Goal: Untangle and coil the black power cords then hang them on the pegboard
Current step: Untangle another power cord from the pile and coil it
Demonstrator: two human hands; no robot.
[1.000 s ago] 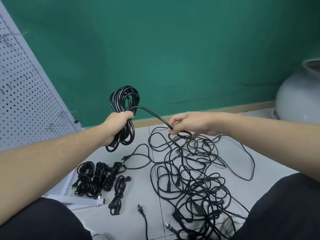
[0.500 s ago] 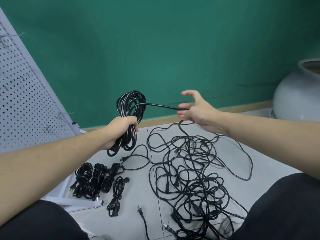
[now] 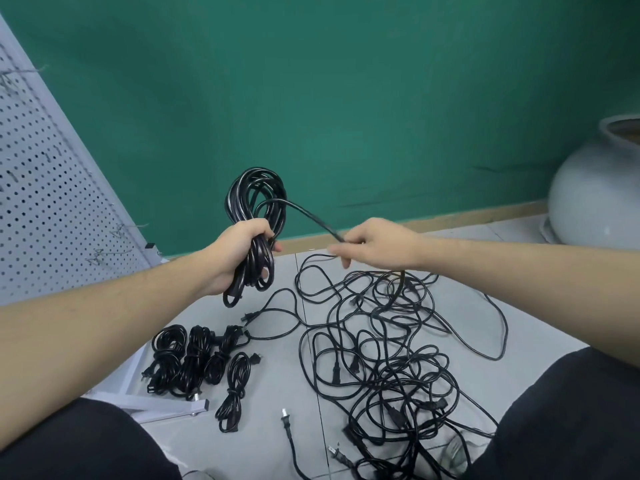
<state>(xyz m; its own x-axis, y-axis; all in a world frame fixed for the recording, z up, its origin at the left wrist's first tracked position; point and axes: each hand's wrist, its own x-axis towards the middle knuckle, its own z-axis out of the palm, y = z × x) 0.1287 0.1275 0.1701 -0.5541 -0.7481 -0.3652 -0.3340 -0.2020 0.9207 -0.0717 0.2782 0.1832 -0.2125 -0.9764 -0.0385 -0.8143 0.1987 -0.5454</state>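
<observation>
Left hand grips glossy looped coil; right hand pinches its round strand.

No readable text, labels, brands or numbers anywhere in view.

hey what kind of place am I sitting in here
Probably a workshop or storage corner, though it could be a staged work area: a white pegboard with wire hooks leans at the left, black power cords sprawl on the tiled floor, and a green backdrop covers the wall.
</observation>
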